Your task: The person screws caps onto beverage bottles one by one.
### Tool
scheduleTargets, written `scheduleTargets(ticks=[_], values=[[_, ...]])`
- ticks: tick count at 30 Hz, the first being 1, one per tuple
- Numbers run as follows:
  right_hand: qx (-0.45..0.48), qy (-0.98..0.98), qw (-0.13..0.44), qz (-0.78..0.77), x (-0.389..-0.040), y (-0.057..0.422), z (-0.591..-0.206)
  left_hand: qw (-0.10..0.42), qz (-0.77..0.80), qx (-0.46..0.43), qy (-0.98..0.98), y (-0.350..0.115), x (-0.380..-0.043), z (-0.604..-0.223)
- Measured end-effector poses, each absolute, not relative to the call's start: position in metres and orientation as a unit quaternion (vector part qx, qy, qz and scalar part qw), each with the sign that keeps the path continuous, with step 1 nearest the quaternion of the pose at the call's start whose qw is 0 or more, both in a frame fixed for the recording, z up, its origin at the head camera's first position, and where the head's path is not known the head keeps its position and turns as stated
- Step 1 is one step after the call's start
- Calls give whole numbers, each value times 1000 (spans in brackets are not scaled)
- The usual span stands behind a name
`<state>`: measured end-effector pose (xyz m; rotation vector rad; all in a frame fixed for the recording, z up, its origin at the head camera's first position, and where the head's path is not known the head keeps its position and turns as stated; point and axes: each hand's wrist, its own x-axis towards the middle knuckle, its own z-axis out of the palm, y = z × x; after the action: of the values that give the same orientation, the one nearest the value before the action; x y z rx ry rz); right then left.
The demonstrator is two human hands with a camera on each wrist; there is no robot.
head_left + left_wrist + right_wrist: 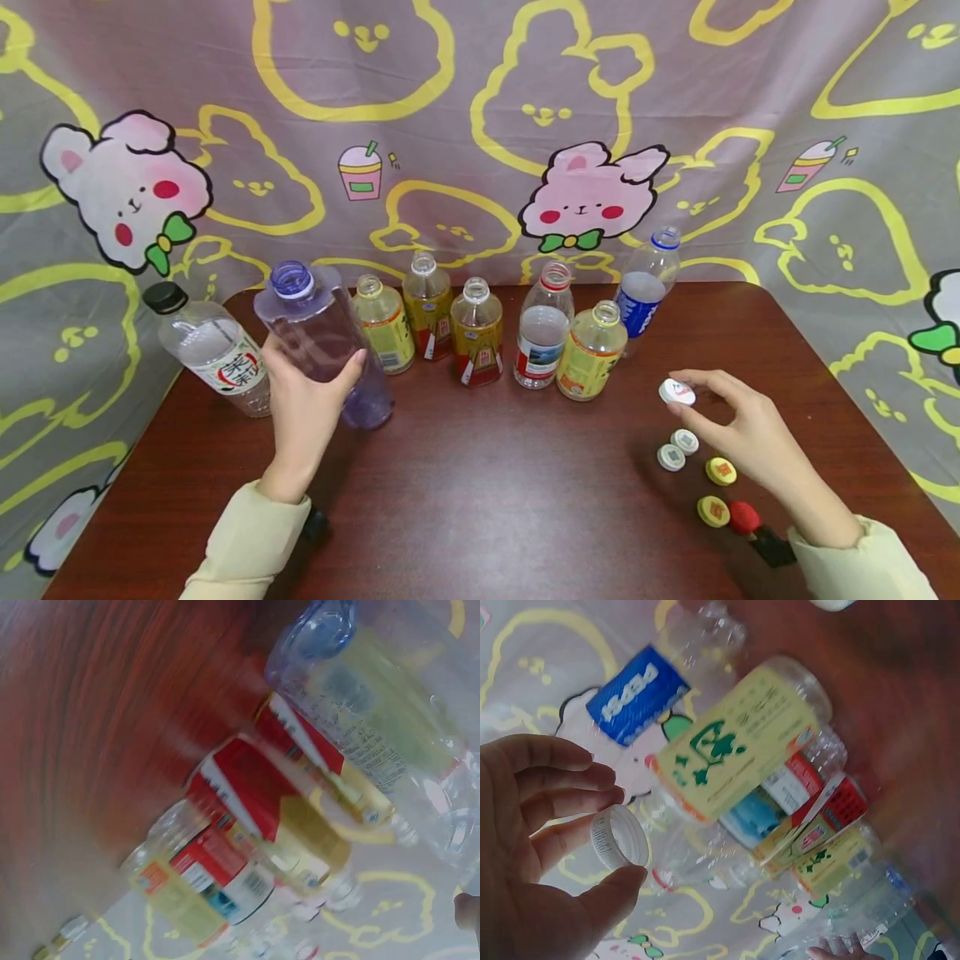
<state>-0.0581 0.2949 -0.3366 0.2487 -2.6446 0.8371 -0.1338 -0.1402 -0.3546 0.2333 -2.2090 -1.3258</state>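
Note:
My left hand (303, 408) grips a large clear bottle with a purple tint (322, 342), thumb on its right side. The bottle leans to the left, and its blue threaded neck has no cap on it. In the left wrist view this bottle (390, 712) fills the upper right. Between thumb and fingertips, my right hand (750, 425) pinches a white bottle cap (677, 392) above the table's right side. The right wrist view shows the ribbed edge and hollow inside of this cap (622, 838). Just left of the gripped bottle stands a clear bottle with a black cap (225, 358).
Uncapped bottles line the back: two yellow-labelled ones (592, 358), two red-and-gold ones (477, 342), a red-ringed bottle (542, 342) and a Pepsi bottle (641, 300). White caps (671, 457), yellow caps (721, 471) and a red cap (745, 517) lie below my right hand. A patterned curtain (450, 150) hangs behind.

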Motion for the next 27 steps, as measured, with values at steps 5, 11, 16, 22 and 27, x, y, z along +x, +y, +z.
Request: scheduleTargets(ticks=[5, 11, 16, 22, 27], values=[[94, -936, 172, 292, -65, 286, -322, 247, -468, 78, -845, -123, -122, -350], [117, -932, 178, 294, -73, 267, -305, 213, -456, 39, -863, -98, -112, -351], [142, -919, 185, 318, -80, 246, -294, 191, -461, 3, -867, -72, -105, -356], [182, -899, 194, 348, -88, 223, -284, 165, -467, -26, -868, -42, -100, -361], [201, -894, 190, 353, -93, 208, -276, 171, -444, -61, -877, -27, -97, -364]])
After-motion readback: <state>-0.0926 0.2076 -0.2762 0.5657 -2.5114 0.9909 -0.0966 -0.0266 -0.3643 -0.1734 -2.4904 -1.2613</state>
